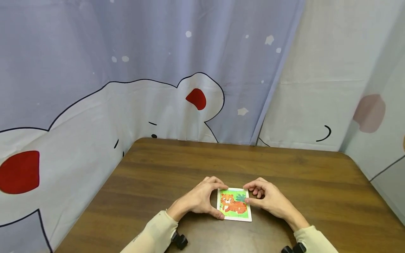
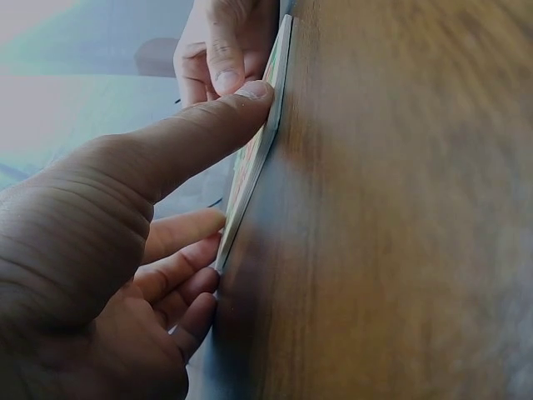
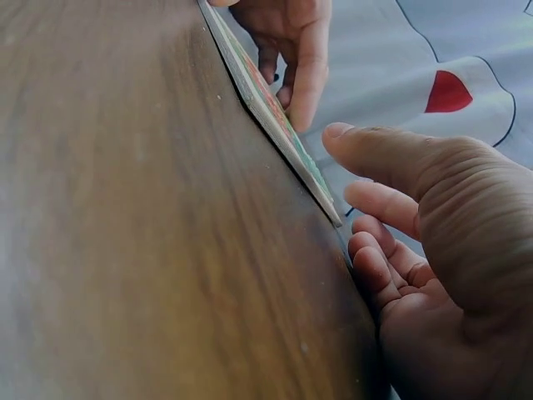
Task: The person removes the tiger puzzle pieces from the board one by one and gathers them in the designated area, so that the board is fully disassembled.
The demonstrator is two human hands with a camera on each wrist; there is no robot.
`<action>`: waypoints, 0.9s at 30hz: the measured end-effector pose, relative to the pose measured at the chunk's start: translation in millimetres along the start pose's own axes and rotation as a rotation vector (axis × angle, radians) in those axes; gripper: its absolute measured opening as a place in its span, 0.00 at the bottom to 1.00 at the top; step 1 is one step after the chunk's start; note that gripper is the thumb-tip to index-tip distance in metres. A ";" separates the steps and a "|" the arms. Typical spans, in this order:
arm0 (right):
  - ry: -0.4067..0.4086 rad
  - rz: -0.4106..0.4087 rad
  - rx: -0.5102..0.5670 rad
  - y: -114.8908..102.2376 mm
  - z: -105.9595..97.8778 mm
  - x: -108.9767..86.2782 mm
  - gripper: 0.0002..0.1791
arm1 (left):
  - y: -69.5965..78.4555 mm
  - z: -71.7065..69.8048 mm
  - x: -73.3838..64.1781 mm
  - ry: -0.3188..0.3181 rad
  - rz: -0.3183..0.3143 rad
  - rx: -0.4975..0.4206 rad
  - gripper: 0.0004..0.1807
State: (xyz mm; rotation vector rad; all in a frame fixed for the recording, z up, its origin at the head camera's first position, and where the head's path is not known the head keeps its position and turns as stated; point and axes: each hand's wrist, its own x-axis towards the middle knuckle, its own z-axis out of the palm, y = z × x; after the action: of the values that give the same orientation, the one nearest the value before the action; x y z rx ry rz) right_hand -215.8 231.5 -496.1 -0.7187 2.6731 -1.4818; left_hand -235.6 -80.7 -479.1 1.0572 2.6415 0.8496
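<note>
A square tiger jigsaw puzzle (image 1: 234,207) in a thin white frame lies on the wooden table, its orange tiger on green facing up. My left hand (image 1: 202,196) spans its left side, holding it between the thumb at the near corner and the index finger at the far corner. In the left wrist view the thumb (image 2: 250,96) presses on the frame's edge. At the puzzle's right side is my right hand (image 1: 269,198), index finger by the far corner and the other fingers loosely curled. The right wrist view shows its thumb (image 3: 350,137) raised off the puzzle.
The brown wooden table (image 1: 152,168) has rounded far corners. Behind it and along its sides hangs a curtain (image 1: 152,105) in pale blue and white, printed with cartoon outlines and red spots. Black wrist devices (image 1: 179,240) sit below both sleeves.
</note>
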 end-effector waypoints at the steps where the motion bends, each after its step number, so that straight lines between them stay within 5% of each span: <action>1: 0.001 0.000 -0.008 0.0 0.3 -0.7 0.21 | 0.2 0.6 -0.1 -0.004 0.000 -0.002 0.52; 27: -0.005 0.036 -0.152 -5.7 8.1 7.3 0.18 | -0.8 1.1 -0.8 0.002 -0.006 -0.010 0.52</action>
State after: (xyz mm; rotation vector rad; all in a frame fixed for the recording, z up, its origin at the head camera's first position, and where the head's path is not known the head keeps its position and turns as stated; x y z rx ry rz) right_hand -218.4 219.7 -494.4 -0.6757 2.8025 -1.2781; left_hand -235.1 -81.2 -480.5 1.0456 2.6382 0.8625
